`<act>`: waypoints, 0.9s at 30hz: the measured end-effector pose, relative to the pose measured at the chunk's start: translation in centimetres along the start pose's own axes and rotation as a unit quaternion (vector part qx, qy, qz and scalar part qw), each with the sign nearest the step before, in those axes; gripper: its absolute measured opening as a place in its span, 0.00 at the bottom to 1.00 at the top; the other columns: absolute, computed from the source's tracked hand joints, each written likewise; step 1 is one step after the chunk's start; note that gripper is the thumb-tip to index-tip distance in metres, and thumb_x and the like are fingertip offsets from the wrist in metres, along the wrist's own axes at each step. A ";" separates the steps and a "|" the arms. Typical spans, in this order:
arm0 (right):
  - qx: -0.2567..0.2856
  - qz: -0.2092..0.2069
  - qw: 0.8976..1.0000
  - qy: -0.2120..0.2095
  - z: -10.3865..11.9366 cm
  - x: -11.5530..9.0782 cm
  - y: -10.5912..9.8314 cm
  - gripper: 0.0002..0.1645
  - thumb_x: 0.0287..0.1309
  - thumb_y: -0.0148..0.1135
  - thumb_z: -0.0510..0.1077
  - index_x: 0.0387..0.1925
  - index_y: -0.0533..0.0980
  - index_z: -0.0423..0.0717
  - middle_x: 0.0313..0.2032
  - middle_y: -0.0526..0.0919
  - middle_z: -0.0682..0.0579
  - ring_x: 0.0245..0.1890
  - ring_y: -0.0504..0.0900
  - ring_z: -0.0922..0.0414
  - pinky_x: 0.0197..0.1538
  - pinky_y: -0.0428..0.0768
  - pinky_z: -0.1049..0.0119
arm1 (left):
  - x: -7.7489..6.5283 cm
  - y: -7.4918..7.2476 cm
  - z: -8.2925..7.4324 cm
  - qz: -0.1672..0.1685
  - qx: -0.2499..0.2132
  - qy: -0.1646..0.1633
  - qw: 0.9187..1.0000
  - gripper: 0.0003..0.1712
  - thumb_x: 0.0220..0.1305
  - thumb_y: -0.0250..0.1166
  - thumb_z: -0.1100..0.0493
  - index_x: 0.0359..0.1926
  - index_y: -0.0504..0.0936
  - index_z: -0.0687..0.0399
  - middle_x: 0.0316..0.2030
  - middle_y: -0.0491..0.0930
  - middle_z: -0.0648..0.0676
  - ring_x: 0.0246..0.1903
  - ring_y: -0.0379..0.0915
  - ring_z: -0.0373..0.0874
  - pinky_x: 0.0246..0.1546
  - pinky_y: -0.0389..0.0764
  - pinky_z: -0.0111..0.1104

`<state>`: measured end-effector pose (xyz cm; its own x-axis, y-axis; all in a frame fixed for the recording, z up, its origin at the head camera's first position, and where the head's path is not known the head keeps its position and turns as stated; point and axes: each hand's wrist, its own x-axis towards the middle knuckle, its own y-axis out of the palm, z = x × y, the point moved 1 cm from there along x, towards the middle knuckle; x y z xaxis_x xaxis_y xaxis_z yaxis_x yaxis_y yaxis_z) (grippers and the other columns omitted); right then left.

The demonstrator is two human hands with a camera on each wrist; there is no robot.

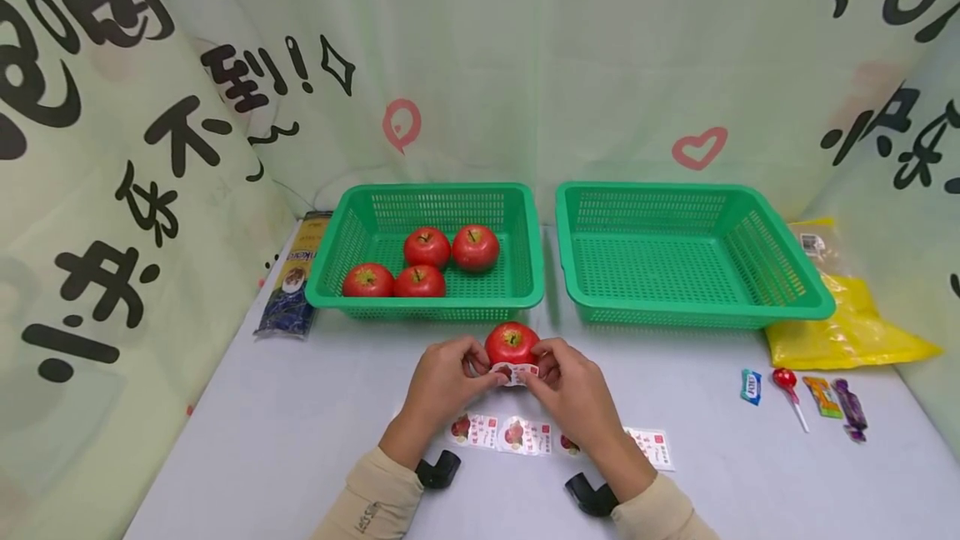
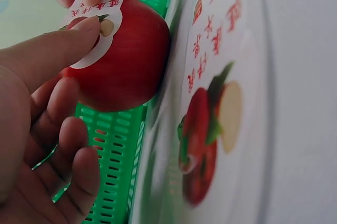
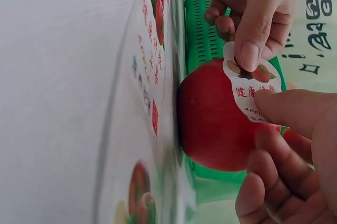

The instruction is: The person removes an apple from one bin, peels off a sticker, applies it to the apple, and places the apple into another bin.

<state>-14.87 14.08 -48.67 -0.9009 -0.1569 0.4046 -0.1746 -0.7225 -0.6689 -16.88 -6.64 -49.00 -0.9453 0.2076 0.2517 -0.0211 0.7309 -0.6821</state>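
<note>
A red apple stands on the table in front of the green baskets. Across its near side lies a white apple-picture sticker with red lettering. The left hand is at the apple's left, its thumb on the picture end of the sticker. From the other side the right hand holds the lettered end under its thumb. Both hands' other fingers curl close to the apple, partly hidden behind it in the head view. On the table below the hands lies a row of similar stickers, partly covered by the right forearm.
The left green basket holds several apples. Beside it stands another green basket. A dark snack bag lies far left, a yellow bag far right. Candies and a red lollipop lie right.
</note>
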 end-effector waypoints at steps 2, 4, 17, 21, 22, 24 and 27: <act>-0.005 0.004 1.000 0.013 -0.1 0.1 -0.1 0.28 0.49 0.84 0.38 0.52 0.80 0.41 0.36 0.82 0.51 0.35 0.79 0.58 0.38 0.83 0.67 | 0.0 0.0 0.0 -0.001 -0.007 -0.005 1.000 0.20 0.51 0.86 0.53 0.36 0.81 0.48 0.32 0.82 0.47 0.29 0.72 0.35 0.31 0.76 0.25; -0.004 0.013 1.000 0.024 -0.2 0.1 -0.1 0.36 0.49 0.85 0.41 0.59 0.79 0.40 0.45 0.82 0.47 0.43 0.80 0.54 0.40 0.86 0.64 | 0.1 0.1 0.0 0.001 -0.017 -0.007 1.000 0.23 0.51 0.86 0.54 0.42 0.81 0.50 0.39 0.82 0.50 0.34 0.76 0.39 0.35 0.81 0.27; 0.059 0.089 0.992 0.071 -0.7 0.4 0.2 0.45 0.54 0.83 0.43 0.71 0.73 0.42 0.65 0.82 0.41 0.59 0.86 0.45 0.57 0.88 0.53 | 0.2 0.2 0.6 0.085 -0.051 0.021 0.995 0.41 0.60 0.80 0.55 0.73 0.76 0.52 0.68 0.80 0.55 0.68 0.78 0.52 0.66 0.82 0.46; 0.085 0.089 0.990 0.067 -1.0 0.4 0.0 0.43 0.50 0.84 0.40 0.68 0.76 0.42 0.64 0.83 0.43 0.57 0.87 0.46 0.56 0.88 0.57 | 0.0 -0.1 0.7 0.076 -0.052 0.034 0.995 0.41 0.56 0.82 0.55 0.70 0.78 0.52 0.65 0.82 0.54 0.64 0.81 0.50 0.63 0.84 0.44; 0.092 0.089 0.990 0.065 -1.0 0.3 0.0 0.42 0.49 0.85 0.40 0.67 0.77 0.42 0.63 0.84 0.43 0.56 0.88 0.46 0.56 0.88 0.59 | 0.0 -0.2 0.8 0.075 -0.055 0.038 0.995 0.41 0.56 0.83 0.55 0.70 0.79 0.52 0.65 0.83 0.53 0.63 0.81 0.49 0.62 0.84 0.43; 0.105 0.088 0.989 0.062 -1.2 0.3 -0.1 0.42 0.47 0.85 0.40 0.65 0.78 0.42 0.61 0.85 0.44 0.56 0.88 0.46 0.55 0.89 0.61 | -0.1 -0.2 0.9 0.073 -0.060 0.046 0.994 0.41 0.54 0.83 0.56 0.69 0.80 0.52 0.63 0.84 0.54 0.60 0.83 0.49 0.60 0.85 0.42; 0.113 0.088 0.988 0.058 -1.4 0.3 -0.2 0.42 0.44 0.86 0.40 0.64 0.79 0.43 0.59 0.86 0.46 0.56 0.88 0.47 0.55 0.88 0.61 | -0.1 -0.3 1.1 0.066 -0.066 0.057 0.994 0.41 0.51 0.84 0.56 0.68 0.81 0.52 0.62 0.85 0.54 0.58 0.84 0.48 0.58 0.86 0.40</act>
<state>-15.66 15.10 -49.28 -0.9514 -0.2238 0.2114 0.0698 -0.8256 -0.5599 -17.17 -7.52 -49.56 -0.8937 0.3740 0.2479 0.1498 0.7695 -0.6208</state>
